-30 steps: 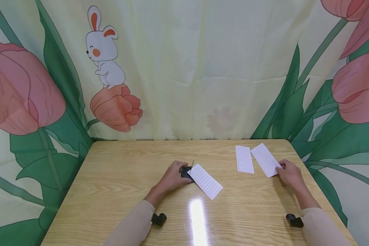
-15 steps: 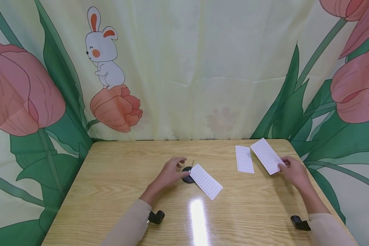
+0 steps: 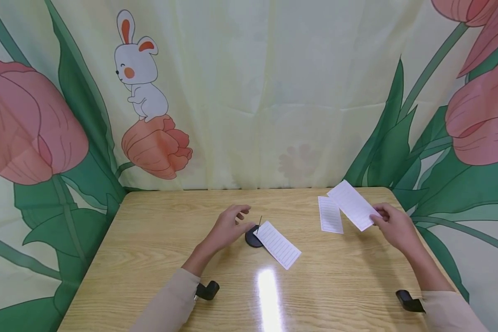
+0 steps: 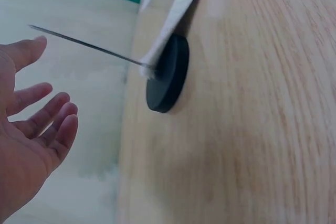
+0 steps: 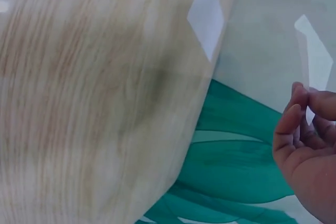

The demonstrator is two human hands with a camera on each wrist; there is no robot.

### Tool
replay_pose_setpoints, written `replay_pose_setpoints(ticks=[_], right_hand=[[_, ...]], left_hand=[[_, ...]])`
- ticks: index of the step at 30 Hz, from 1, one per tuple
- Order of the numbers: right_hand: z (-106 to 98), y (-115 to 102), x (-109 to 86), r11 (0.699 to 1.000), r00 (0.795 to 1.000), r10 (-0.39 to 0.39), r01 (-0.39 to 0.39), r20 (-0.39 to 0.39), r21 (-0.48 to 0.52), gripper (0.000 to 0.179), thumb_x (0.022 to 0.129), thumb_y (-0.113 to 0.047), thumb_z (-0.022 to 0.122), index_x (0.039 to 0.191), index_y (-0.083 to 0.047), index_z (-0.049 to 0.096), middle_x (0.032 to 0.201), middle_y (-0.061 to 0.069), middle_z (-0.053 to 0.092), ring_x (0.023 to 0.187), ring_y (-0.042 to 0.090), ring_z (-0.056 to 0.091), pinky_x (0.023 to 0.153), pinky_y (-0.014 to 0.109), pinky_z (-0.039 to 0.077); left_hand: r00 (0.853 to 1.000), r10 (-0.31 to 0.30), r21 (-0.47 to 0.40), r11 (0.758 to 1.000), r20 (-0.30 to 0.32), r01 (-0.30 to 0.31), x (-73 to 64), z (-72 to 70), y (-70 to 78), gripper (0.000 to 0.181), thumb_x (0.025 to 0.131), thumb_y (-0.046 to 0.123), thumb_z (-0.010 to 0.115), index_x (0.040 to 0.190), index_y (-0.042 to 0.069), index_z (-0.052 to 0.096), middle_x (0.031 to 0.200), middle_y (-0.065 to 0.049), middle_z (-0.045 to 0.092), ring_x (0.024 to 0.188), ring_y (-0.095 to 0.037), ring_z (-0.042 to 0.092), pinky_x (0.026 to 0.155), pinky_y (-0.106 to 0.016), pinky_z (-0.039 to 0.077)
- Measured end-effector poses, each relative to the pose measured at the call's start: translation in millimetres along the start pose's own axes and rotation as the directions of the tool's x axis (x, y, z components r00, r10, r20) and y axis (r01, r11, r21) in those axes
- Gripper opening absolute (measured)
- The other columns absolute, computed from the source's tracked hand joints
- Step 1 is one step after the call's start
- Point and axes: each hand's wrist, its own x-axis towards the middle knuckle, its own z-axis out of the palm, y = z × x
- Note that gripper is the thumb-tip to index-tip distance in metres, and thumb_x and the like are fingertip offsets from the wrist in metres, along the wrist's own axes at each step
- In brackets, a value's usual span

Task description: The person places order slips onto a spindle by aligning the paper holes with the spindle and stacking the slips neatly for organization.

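A bill spike with a round black base (image 3: 253, 239) and a thin upright metal pin (image 4: 86, 44) stands on the table. A lined paper slip (image 3: 278, 245) is impaled on its pin, lying low at the base. My left hand (image 3: 229, 227) hovers just left of the spike, fingers loosely bent and holding nothing. On the right, my right hand (image 3: 394, 226) pinches another lined slip (image 3: 352, 205) by its near corner between thumb and fingers, raised over the table. In the right wrist view this held slip (image 5: 315, 59) appears nearly edge-on.
One more lined slip (image 3: 330, 216) lies flat at the back right, partly overlapped by the held one in the head view. The wooden table (image 3: 170, 240) ends at a curtain (image 3: 249, 92) printed with tulips and a rabbit. Each sleeve bears a black wrist camera (image 3: 207, 290).
My left hand has let go of the spike's base and drawn back up and left. My right hand has lifted its slip off the table and shifted it slightly left.
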Motion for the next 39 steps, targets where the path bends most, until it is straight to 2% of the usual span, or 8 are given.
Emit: replay_pose_setpoints(ticks=[4, 9, 13, 19, 25, 31, 39], right_hand=[[-3.5, -10.9, -1.7, 0.999, 0.999, -0.039, 0.039, 0.007, 0.005, 0.035, 0.103, -0.011, 0.063, 0.130, 0.010, 0.056, 0.111, 0.031, 0.065, 0.091, 0.034, 0.066, 0.064, 0.017, 0.052], [-4.1, -29.1, -3.4, 0.997, 0.997, -0.077, 0.076, 0.005, 0.030, 0.033, 0.103, -0.011, 0.063, 0.130, 0.008, 0.058, 0.112, 0.028, 0.066, 0.092, 0.034, 0.066, 0.067, 0.015, 0.053], [-2.3, -42.7, -5.0, 0.992, 0.995, -0.103, 0.103, 0.005, 0.071, 0.031, 0.103, -0.009, 0.063, 0.129, 0.007, 0.059, 0.112, 0.027, 0.067, 0.093, 0.034, 0.066, 0.069, 0.011, 0.051], [1.8, -59.5, -7.1, 0.985, 0.990, -0.144, 0.144, -0.005, 0.090, 0.030, 0.102, -0.007, 0.063, 0.128, 0.007, 0.061, 0.112, 0.026, 0.068, 0.095, 0.034, 0.068, 0.072, 0.010, 0.052], [11.0, -74.9, -7.7, 0.976, 0.984, -0.178, 0.177, -0.006, 0.125, 0.028, 0.101, -0.006, 0.065, 0.126, 0.007, 0.062, 0.110, 0.024, 0.068, 0.095, 0.032, 0.068, 0.075, 0.011, 0.053], [17.6, -90.1, -9.2, 0.970, 0.980, -0.199, 0.196, 0.007, 0.143, 0.029, 0.100, -0.006, 0.066, 0.127, 0.006, 0.064, 0.111, 0.022, 0.069, 0.097, 0.030, 0.068, 0.078, 0.013, 0.053], [23.7, -104.9, -11.5, 0.959, 0.972, -0.233, 0.229, 0.006, 0.167, 0.026, 0.099, -0.005, 0.067, 0.124, 0.004, 0.065, 0.107, 0.018, 0.071, 0.093, 0.026, 0.067, 0.075, 0.010, 0.051]], left_hand=[[1.000, 0.024, -0.005, 1.000, -0.013, -0.024, 0.4, -1.9, 8.3, 0.047, 0.097, 0.024, 0.074, 0.140, 0.011, 0.062, 0.128, -0.008, 0.065, 0.112, -0.027, 0.063, 0.092, -0.044, 0.055], [0.996, 0.087, -0.005, 0.996, -0.033, -0.087, 3.8, -3.1, 18.5, 0.044, 0.098, 0.023, 0.073, 0.137, 0.009, 0.063, 0.124, -0.009, 0.066, 0.111, -0.030, 0.064, 0.091, -0.046, 0.056], [0.991, 0.130, -0.006, 0.991, -0.044, -0.130, 8.1, -1.9, 26.8, 0.040, 0.099, 0.023, 0.072, 0.136, 0.008, 0.064, 0.123, -0.008, 0.067, 0.109, -0.028, 0.065, 0.089, -0.042, 0.056], [0.984, 0.172, -0.018, 0.985, -0.051, -0.173, 15.8, -1.6, 43.4, 0.035, 0.101, 0.021, 0.069, 0.133, 0.007, 0.066, 0.123, -0.009, 0.069, 0.107, -0.023, 0.066, 0.088, -0.038, 0.057], [0.982, 0.179, -0.037, 0.983, -0.050, -0.181, 22.0, -1.5, 55.9, 0.033, 0.101, 0.020, 0.068, 0.131, 0.007, 0.068, 0.122, -0.010, 0.071, 0.104, -0.021, 0.066, 0.087, -0.036, 0.057], [0.979, 0.192, -0.056, 0.979, -0.065, -0.195, 29.8, 0.6, 63.1, 0.028, 0.102, 0.021, 0.067, 0.126, 0.008, 0.070, 0.114, -0.005, 0.072, 0.102, -0.018, 0.066, 0.085, -0.032, 0.056], [0.983, 0.169, -0.100, 0.979, -0.072, -0.176, 35.8, 5.5, 70.8, 0.025, 0.103, 0.021, 0.065, 0.121, 0.006, 0.073, 0.105, -0.003, 0.072, 0.096, -0.015, 0.064, 0.081, -0.030, 0.054]])
